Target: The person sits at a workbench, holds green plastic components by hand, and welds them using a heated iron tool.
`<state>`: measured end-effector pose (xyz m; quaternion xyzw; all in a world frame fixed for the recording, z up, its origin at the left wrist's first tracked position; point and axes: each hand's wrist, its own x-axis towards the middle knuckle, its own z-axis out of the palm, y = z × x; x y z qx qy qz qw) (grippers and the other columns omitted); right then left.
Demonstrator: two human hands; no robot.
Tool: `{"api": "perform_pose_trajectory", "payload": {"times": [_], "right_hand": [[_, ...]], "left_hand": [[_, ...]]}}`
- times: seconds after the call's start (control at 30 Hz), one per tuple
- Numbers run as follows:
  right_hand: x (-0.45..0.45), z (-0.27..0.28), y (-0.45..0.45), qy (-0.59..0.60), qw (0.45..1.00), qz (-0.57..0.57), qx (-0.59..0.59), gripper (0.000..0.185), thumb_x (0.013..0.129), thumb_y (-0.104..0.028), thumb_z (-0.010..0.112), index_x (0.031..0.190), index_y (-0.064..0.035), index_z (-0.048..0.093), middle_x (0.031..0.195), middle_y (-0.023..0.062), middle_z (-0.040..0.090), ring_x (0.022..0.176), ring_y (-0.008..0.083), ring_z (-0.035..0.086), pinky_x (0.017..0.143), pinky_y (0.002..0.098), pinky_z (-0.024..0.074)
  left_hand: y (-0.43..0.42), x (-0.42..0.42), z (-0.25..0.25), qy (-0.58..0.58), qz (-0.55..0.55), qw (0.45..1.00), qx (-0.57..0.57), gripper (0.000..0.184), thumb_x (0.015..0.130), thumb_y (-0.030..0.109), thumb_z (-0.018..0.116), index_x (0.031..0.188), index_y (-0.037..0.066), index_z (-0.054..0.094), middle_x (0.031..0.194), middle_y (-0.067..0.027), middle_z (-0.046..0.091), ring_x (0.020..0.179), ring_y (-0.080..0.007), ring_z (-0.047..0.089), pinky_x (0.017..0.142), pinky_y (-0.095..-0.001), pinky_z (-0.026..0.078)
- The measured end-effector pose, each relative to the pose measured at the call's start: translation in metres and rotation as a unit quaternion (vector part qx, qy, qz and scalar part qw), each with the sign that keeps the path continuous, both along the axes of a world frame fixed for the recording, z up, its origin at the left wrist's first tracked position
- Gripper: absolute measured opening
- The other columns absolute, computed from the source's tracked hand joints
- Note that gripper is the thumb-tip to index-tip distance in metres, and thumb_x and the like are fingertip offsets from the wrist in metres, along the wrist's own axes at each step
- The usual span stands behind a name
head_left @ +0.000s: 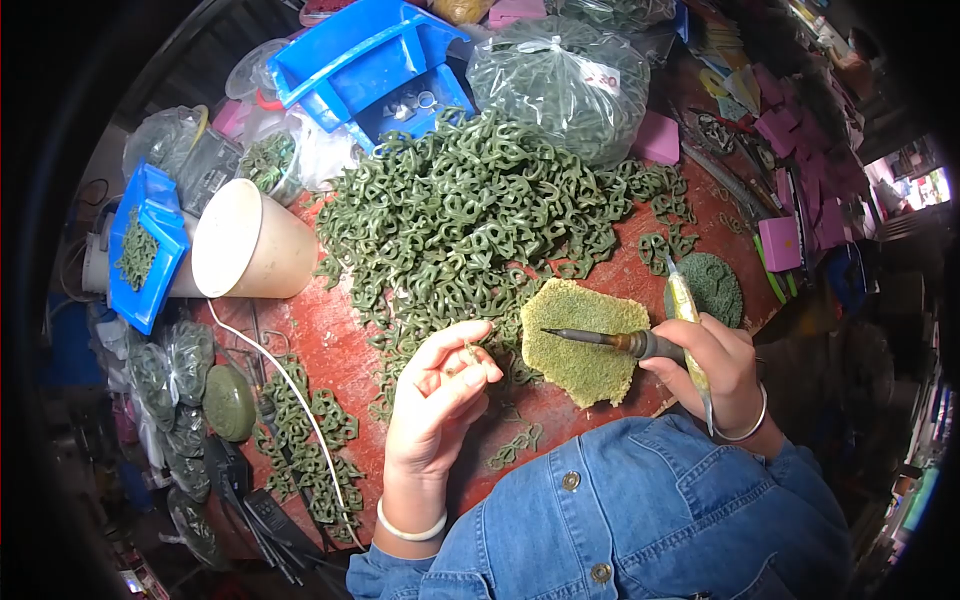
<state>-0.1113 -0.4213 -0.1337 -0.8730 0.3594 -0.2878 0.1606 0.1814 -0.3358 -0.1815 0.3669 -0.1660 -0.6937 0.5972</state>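
Note:
My left hand (440,395) is raised beside the big heap of green wax-like openwork pieces (480,200), thumb and fingers pinched together. Something small and greenish shows at its fingertips, too small to name. In my right hand (722,365) are two tools. One resembles a soldering iron (650,345), with a dark handle and a thin pointed tip aimed left. The other is a slim double-pointed tool (684,305) with a yellow wrapped grip, standing roughly upright. The iron's tip lies over a rough-edged yellow-green pad (580,375); contact cannot be told.
A dark green round pad (712,285) lies right of the yellow-green one. Blue bins (370,60), a clear bag of green pieces (560,90) and a white cup (255,240) stand behind. A white cord (290,385) crosses the red tabletop (335,335).

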Motion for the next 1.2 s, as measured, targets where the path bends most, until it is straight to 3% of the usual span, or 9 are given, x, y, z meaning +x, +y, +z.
{"api": "perform_pose_trajectory", "payload": {"times": [0.07, 0.5, 0.57, 0.87, 0.9, 0.97, 1.2], "right_hand": [[-0.003, 0.003, 0.000, 0.086, 0.996, 0.001, -0.005, 0.032, 0.079, -0.019, 0.087, 0.102, -0.0034, 0.070, 0.078, 0.0090, 0.064, 0.061, 0.0261, 0.066, 0.054, 0.0351, 0.0522], [-0.003, -0.005, 0.000, 0.041, 0.999, -0.007, 0.008, 0.031, 0.080, -0.019, 0.086, 0.101, -0.0036, 0.069, 0.080, 0.0103, 0.064, 0.060, 0.0288, 0.065, 0.054, 0.0365, 0.0522], [-0.004, -0.004, -0.001, 0.075, 0.997, -0.005, 0.016, 0.031, 0.080, -0.018, 0.086, 0.102, -0.0034, 0.069, 0.081, 0.0107, 0.064, 0.062, 0.0293, 0.066, 0.055, 0.0368, 0.0525], [0.010, -0.008, 0.001, -0.039, 0.999, 0.022, 0.019, 0.035, 0.078, -0.016, 0.088, 0.103, -0.0022, 0.068, 0.082, 0.0098, 0.066, 0.065, 0.0252, 0.067, 0.056, 0.0351, 0.0532], [0.011, -0.010, 0.001, -0.039, 0.999, 0.034, 0.005, 0.037, 0.077, -0.017, 0.088, 0.104, -0.0020, 0.068, 0.081, 0.0096, 0.066, 0.065, 0.0240, 0.067, 0.056, 0.0345, 0.0529], [0.014, -0.013, 0.003, -0.044, 0.998, 0.043, 0.014, 0.037, 0.077, -0.016, 0.089, 0.104, -0.0022, 0.068, 0.081, 0.0096, 0.066, 0.065, 0.0241, 0.067, 0.056, 0.0343, 0.0527], [0.020, -0.021, 0.002, -0.071, 0.996, 0.039, 0.036, 0.035, 0.079, -0.015, 0.087, 0.105, -0.0016, 0.067, 0.080, 0.0107, 0.065, 0.064, 0.0258, 0.067, 0.056, 0.0344, 0.0522]], "left_hand": [[0.000, -0.001, 0.000, -0.003, -0.005, 1.000, -0.001, 0.047, 0.094, 0.003, 0.069, 0.139, 0.002, 0.056, 0.099, -0.0055, 0.070, 0.063, 0.0002, 0.046, 0.052, -0.0153, 0.032], [-0.001, -0.004, -0.003, -0.062, 0.016, 0.998, -0.008, 0.043, 0.094, 0.003, 0.071, 0.135, 0.002, 0.060, 0.097, -0.0056, 0.072, 0.063, -0.0004, 0.048, 0.053, -0.0160, 0.033], [0.000, -0.003, -0.002, -0.093, -0.002, 0.996, -0.004, 0.043, 0.093, 0.001, 0.070, 0.135, 0.001, 0.059, 0.100, -0.0075, 0.071, 0.080, -0.0070, 0.061, 0.066, -0.0186, 0.043], [0.000, -0.006, 0.001, -0.148, -0.001, 0.989, -0.017, 0.042, 0.092, 0.000, 0.073, 0.132, 0.000, 0.060, 0.100, -0.0048, 0.071, 0.087, -0.0089, 0.066, 0.069, -0.0190, 0.047], [-0.001, -0.008, 0.002, -0.148, -0.001, 0.989, -0.017, 0.042, 0.092, 0.000, 0.073, 0.132, 0.000, 0.060, 0.100, -0.0048, 0.071, 0.087, -0.0089, 0.066, 0.069, -0.0190, 0.047], [-0.002, -0.014, 0.002, -0.179, 0.030, 0.983, -0.034, 0.038, 0.093, -0.002, 0.070, 0.131, 0.001, 0.064, 0.095, -0.0026, 0.069, 0.072, -0.0016, 0.057, 0.058, -0.0155, 0.041], [0.000, -0.012, 0.004, -0.208, 0.003, 0.978, -0.030, 0.036, 0.094, 0.000, 0.071, 0.130, 0.002, 0.064, 0.094, -0.0011, 0.068, 0.071, 0.0000, 0.054, 0.056, -0.0151, 0.039]]}}
